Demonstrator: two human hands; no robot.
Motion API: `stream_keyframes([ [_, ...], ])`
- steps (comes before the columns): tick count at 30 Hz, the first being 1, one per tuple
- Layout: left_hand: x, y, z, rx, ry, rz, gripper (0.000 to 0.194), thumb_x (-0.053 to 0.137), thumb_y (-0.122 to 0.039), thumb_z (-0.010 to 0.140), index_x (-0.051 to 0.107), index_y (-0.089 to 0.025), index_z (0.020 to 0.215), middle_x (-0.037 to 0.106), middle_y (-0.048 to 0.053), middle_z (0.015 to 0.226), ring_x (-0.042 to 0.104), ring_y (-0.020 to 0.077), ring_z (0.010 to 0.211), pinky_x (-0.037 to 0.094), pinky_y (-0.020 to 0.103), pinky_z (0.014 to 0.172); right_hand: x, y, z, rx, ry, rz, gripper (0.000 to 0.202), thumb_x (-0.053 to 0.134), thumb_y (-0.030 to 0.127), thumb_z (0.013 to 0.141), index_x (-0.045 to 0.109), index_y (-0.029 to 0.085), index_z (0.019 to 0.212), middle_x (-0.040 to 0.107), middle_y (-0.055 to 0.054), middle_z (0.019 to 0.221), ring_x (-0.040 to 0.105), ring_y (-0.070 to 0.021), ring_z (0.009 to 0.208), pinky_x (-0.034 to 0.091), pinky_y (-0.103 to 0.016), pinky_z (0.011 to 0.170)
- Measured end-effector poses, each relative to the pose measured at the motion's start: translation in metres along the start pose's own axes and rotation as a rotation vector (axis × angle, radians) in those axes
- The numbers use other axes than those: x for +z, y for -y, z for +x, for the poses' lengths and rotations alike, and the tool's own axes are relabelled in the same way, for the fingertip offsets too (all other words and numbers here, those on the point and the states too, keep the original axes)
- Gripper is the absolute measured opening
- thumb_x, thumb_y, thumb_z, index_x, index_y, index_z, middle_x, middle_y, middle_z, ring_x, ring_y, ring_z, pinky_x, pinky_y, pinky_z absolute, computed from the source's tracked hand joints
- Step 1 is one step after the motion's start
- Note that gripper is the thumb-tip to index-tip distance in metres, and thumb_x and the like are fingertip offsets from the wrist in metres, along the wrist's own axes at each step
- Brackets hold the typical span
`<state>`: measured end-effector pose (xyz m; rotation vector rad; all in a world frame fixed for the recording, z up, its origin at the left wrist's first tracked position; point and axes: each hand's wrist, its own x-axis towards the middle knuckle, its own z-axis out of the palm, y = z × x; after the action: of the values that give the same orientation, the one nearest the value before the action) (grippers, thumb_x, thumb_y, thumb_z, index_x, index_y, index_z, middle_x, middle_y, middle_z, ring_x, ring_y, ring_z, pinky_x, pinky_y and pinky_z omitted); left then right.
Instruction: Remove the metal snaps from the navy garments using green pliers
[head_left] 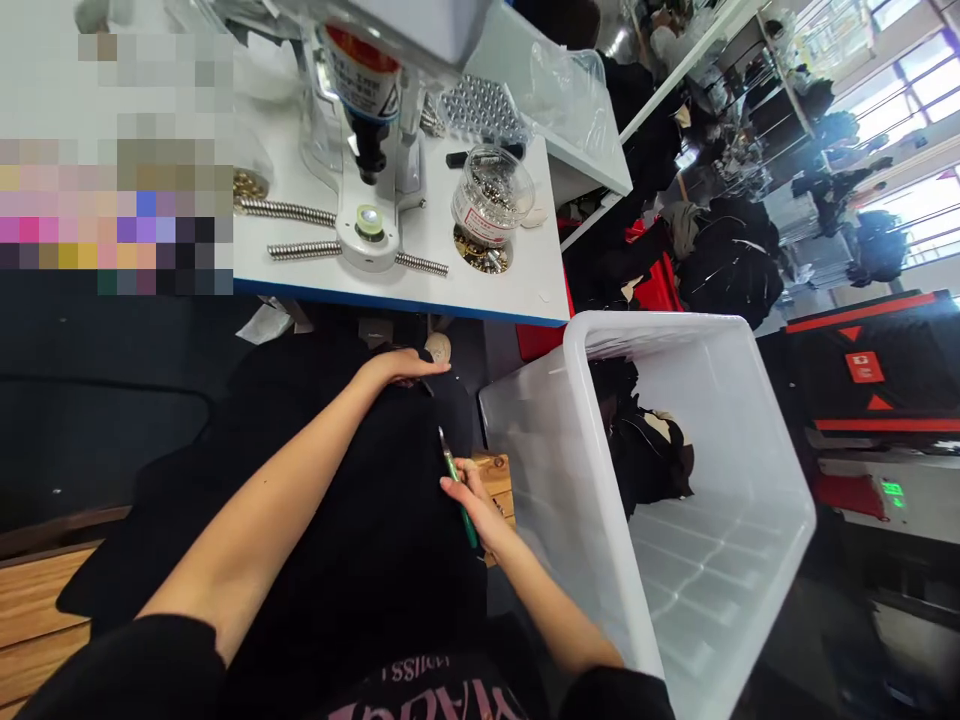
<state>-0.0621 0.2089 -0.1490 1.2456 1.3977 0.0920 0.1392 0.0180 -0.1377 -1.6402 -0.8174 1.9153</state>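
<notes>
Black fabric (375, 480) lies across my lap and hangs below the table. My left hand (409, 368) is closed on the upper part of this fabric, its thumb side toward the right. Lower and to the right, my right hand (474, 492) holds a small green-handled tool (459, 492), its thin metal tip pointing up and left at the fabric. Whether the tip touches the cloth I cannot tell. Above my hands stands a white press machine (367, 238) with a black punch (369, 160) over its round die.
A white plastic bin (712, 560) with black cloth (645, 450) inside stands at the right. On the white table (525, 290) are a clear jar of small metal parts (491, 195) and spring-like rows of metal pieces (304, 252). Wooden slats (45, 595) show at lower left.
</notes>
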Motion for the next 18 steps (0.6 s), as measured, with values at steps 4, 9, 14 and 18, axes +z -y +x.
stream_keyframes([
  [4, 0.028, 0.008, -0.002, 0.280, 0.005, -0.196, 0.061, 0.059, -0.072, 0.061, 0.065, -0.013, 0.076, 0.064, 0.004, 0.073, 0.055, 0.0184, 0.075, 0.041, 0.027, 0.070, -0.010, 0.001, -0.004, 0.034, -0.032, 0.225, 0.050, 0.063, 0.059, 0.071, 0.058, 0.020, 0.102, 0.059, -0.002, 0.089, 0.055, -0.0164, 0.084, 0.040, -0.026, 0.077],
  [9, 0.043, 0.001, -0.022, 0.441, -0.110, -0.289, 0.043, 0.065, -0.056, 0.064, 0.065, -0.015, 0.077, 0.063, 0.003, 0.076, 0.053, 0.0162, 0.072, 0.038, 0.026, 0.068, -0.027, 0.003, -0.017, 0.073, 0.126, 0.606, 0.055, 0.057, 0.051, 0.074, 0.054, 0.021, 0.121, 0.063, -0.005, 0.105, 0.058, -0.0192, 0.103, 0.039, -0.030, 0.095],
  [14, 0.052, -0.009, -0.068, 0.304, -0.009, -0.801, 0.037, 0.077, -0.042, 0.061, 0.061, -0.016, 0.083, 0.064, 0.000, 0.075, 0.057, 0.0116, 0.068, 0.042, 0.022, 0.064, -0.043, 0.000, -0.033, 0.108, 0.270, 0.756, 0.056, 0.049, 0.044, 0.071, 0.052, 0.023, 0.123, 0.062, -0.006, 0.108, 0.056, -0.0227, 0.107, 0.036, -0.048, 0.103],
  [18, 0.064, -0.015, -0.097, 0.177, 0.103, -1.041, 0.036, 0.082, -0.034, 0.057, 0.065, -0.016, 0.083, 0.069, 0.002, 0.077, 0.060, 0.0124, 0.064, 0.048, 0.022, 0.060, -0.058, 0.026, -0.049, -0.118, 0.193, 0.420, 0.066, 0.048, 0.041, 0.073, 0.037, 0.032, 0.137, 0.056, -0.004, 0.108, 0.055, -0.0229, 0.102, 0.038, -0.056, 0.100],
])
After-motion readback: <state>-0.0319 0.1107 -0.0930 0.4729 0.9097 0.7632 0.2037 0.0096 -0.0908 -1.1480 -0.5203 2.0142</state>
